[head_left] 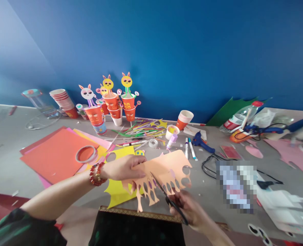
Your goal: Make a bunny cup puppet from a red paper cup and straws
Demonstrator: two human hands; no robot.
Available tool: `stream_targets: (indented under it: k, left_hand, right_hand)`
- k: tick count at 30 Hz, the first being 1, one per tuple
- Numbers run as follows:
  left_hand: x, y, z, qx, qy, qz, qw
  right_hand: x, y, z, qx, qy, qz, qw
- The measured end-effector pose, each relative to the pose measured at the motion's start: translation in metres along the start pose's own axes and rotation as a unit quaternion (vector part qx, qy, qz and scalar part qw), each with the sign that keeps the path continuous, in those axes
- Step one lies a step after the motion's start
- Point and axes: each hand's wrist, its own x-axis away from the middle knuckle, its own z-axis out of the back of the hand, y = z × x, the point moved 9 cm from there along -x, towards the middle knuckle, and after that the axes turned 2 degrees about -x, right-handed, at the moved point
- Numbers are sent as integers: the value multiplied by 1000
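left fingers [139, 174]: peach paper [173, 160] | right fingers [183, 197]: black scissors [177, 208] | yellow sheet [116, 193] beneath paper

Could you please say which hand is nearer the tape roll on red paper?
Left: the left hand, holding peach paper, is right of the tape roll; the right hand, with scissors, is farther right.

Gray tbl [5, 136] holds ppr stack [54, 153], markers [186, 148] & glue gun [204, 145].

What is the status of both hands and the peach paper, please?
Left hand holds peach paper. Right hand holds scissors, blades at paper. Yellow sheet partly beneath.
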Motion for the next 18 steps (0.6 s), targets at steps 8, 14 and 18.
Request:
stream_targets:
  k: [8,14,18]
  left_hand:
    - [-1,-4,0,-12,-11,-4,1000]
    - [-4,1,7,-32,1,-12,999]
    - [-6,4,6,-33,-17,-6,999]
  right_hand:
    - [-2,2,3,39,-18,9,999]
    - [0,3,9,53,-8,29,998]
    - [-1,4,11,68,-23,44,996]
